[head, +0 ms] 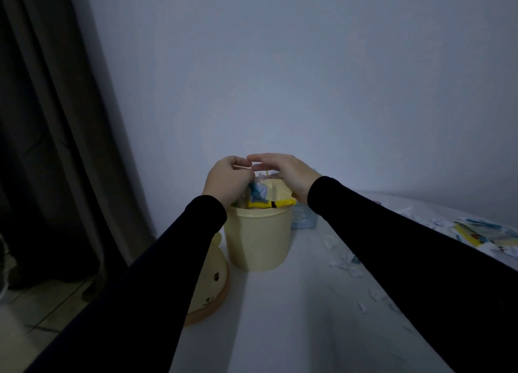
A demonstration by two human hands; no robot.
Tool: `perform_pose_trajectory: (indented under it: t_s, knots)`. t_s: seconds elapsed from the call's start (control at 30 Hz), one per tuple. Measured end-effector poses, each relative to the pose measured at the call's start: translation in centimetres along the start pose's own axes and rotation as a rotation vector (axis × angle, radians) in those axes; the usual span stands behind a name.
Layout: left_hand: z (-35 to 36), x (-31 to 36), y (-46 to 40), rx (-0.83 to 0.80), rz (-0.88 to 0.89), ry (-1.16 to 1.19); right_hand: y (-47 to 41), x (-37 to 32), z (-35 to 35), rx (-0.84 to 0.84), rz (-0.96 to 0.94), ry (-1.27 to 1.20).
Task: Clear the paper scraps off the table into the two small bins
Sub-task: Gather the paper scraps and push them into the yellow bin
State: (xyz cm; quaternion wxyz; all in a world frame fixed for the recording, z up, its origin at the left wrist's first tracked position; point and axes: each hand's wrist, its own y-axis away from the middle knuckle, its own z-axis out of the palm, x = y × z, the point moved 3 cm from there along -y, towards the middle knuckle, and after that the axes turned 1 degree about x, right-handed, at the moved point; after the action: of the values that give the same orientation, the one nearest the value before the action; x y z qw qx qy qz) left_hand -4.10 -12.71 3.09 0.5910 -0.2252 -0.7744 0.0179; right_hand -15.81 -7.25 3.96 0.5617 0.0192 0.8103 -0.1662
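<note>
Yellow bin (256,241) seen directly below both hands, stuffed above rim with paper scraps (269,194). Left hand (228,180) curled, thin stick pinched between fingertips above bin. Right hand (283,173) held flat, fingers straight, over scraps; nothing gripped. Blue bin (304,220) partly hidden beneath right wrist. Loose scraps (347,262) scattered on tabletop (280,316) under right forearm. Domed lid (211,283) below left forearm.

We could see only a corner of the blue bin (304,218) at centre frame, behind the yellow bin (257,238) and the right sleeve (392,246). The left sleeve (157,274) covered much of the domed lid (208,285) at lower left. At the right edge the frame cut off the pile of paper scraps (487,235), too dim for us to tell piece from piece.
</note>
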Motion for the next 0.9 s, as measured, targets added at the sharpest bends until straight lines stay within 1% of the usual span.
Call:
perform_pose_trajectory:
  t_s: [0.1,0.17,0.23,0.33,0.43,0.5,0.57,0.67,0.73,0.83,0.9]
  knots:
    - [-0.3,0.1,-0.1,0.040,0.023,0.027,0.1,-0.3,-0.3,-0.026,-0.005,0.041]
    - [-0.6,0.5,-0.2,0.053,0.106,-0.070,0.0,-0.4,-0.3,-0.052,-0.003,0.083]
    - [-0.9,1.0,-0.1,0.016,0.168,-0.192,0.1,-0.4,0.0,-0.063,-0.012,0.151]
    - [-1.5,1.3,0.2,-0.045,0.175,-0.290,-0.3,0.0,-0.1,-0.043,-0.071,0.241]
    - [-1.4,1.0,0.6,-0.170,0.129,-0.225,0.0,-0.3,-0.4,-0.019,-0.047,0.191]
    - [-0.8,0.8,0.9,-0.216,0.107,-0.160,0.1,-0.6,-0.6,0.025,-0.020,0.148]
    - [-0.2,0.7,1.0,-0.219,0.111,-0.131,0.1,-0.7,-0.7,0.068,-0.024,0.109]
    - [0.1,0.9,0.5,-0.177,0.125,-0.103,0.2,-0.8,-0.6,0.047,-0.027,0.096]
    - [-0.1,1.1,0.0,-0.119,0.089,0.012,0.2,-0.9,-0.8,0.038,-0.041,0.164]
    - [-0.4,1.0,-0.4,-0.020,-0.035,0.341,0.4,-1.5,-1.3,0.066,-0.118,0.342]
    - [-0.2,1.1,-0.5,0.006,-0.116,0.584,0.8,-2.1,-1.6,0.048,-0.166,0.408]
